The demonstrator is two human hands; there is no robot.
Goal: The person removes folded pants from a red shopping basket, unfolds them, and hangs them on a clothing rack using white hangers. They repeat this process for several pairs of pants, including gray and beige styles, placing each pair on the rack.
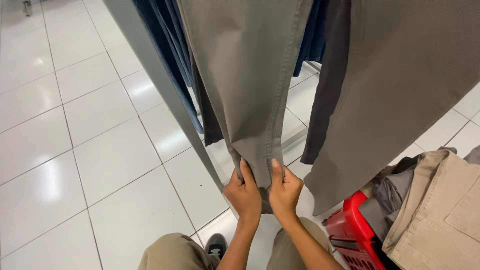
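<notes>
Left hand [243,194] and right hand [284,191] each pinch the hem of a hanging grey trouser leg [250,85], side by side, thumbs up. The leg hangs among denim jeans [167,45] above the white tiled floor [75,150]. A red basket [352,232] of folded clothes stands at lower right.

trousers [250,85] hanging left of basket [352,232], clothes [435,210] in it
</notes>
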